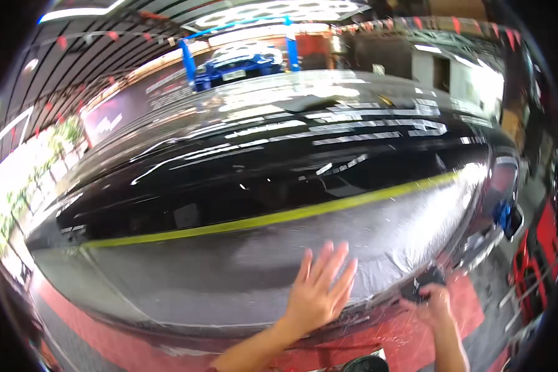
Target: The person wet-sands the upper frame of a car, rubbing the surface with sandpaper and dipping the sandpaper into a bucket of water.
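Note:
A glossy black car body (229, 167) spans the view, crossed by a yellow-green tape strip (279, 217). Below the tape, a greyish see-through film (198, 279) covers the panel; it is wrinkled toward its right end. My left hand (319, 291) is open, fingers spread, over the film's lower middle; whether the palm presses on it I cannot tell. Farther right, at the panel's lower edge, my right hand (436, 305) is closed on a dark block-shaped object (423, 283). Blur and the fingers hide its exact kind.
Red floor tiles (409, 332) lie beneath the panel. A dark round object (366, 364) stands at the bottom edge. Red equipment with metal bars (533, 273) is at the right. Behind the car, a blue car (239, 67) sits between blue lift posts (291, 46).

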A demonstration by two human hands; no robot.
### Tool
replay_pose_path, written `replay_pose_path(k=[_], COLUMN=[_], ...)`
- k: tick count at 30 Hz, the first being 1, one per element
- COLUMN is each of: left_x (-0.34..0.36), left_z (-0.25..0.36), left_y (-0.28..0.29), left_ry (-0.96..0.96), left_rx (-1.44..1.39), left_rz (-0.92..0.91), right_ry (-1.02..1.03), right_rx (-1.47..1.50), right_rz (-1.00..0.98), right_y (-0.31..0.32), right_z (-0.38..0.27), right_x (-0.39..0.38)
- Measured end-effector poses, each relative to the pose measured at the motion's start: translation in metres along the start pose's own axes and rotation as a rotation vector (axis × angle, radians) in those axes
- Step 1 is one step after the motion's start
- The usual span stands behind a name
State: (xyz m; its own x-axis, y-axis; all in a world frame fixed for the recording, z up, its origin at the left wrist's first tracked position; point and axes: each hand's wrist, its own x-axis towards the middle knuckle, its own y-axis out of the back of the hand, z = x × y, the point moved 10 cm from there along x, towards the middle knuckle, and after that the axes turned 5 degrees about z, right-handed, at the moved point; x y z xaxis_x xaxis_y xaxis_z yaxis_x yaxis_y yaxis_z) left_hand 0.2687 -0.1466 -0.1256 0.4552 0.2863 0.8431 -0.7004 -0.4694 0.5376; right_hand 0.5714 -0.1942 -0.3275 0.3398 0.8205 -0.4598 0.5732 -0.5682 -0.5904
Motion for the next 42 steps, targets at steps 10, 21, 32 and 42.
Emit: replay_pose_path(k=[10,21,32,42], left_x=[0.102,-0.018,0.199,0.385], left_z=[-0.183,-0.366,-0.153,0.055], left_y=[0.177,0.398,0.059,-0.218], left_ry=[0.243,0.746,0.388,0.157], left_rx=[0.593,0.899,0.556,0.419], left_rz=[0.214,0.270,0.063,-0.083], right_ry=[1.042,0.388,0.635,0.426], right_rx=[-1.186,-0.929,-0.740,-0.162], right_rz=[-1.098,-1.192,-0.763,0.016], right_y=[-0.617,-0.743,-0.448,0.103], right_z=[-0.049,0.074,-0.211,-0.204], right_x=[-0.143,-0.254,-0.125,-0.079])
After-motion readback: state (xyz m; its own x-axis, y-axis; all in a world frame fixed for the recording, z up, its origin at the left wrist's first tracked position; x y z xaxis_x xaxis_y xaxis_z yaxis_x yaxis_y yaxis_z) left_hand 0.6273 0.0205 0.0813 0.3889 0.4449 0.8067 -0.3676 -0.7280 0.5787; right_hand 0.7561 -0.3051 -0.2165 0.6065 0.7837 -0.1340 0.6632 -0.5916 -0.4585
